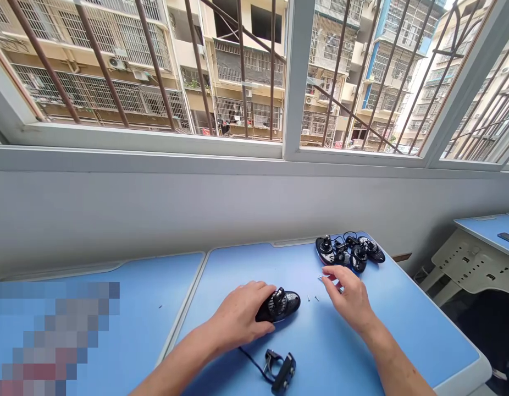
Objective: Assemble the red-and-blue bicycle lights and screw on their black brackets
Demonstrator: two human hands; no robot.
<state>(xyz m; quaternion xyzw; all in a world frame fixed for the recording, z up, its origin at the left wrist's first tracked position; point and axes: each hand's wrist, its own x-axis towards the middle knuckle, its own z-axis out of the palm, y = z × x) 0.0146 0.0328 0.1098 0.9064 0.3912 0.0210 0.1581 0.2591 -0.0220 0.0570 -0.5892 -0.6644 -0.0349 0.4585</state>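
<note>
On the blue table, a glossy black oval device (pixel 285 305) with a raised part on top has my left hand (pixel 244 311) wrapped round its left end. A black cable runs from beside that hand to a black ring clamp with a small switch box (pixel 284 373), nearer the front. My right hand (pixel 347 291) pinches a small silvery screw (pixel 320 278) between thumb and fingertips, above the table. Two more small screws (pixel 313 298) lie between the hands. Past my right hand sits a cluster of similar black devices (pixel 349 253) with cables.
The blue table (pixel 419 324) has a seam at the left with another tabletop (pixel 155 286). A tiny dark bit lies there. A blurred patch covers the lower left. Behind are a wall and barred windows; another desk (pixel 485 231) stands at the right.
</note>
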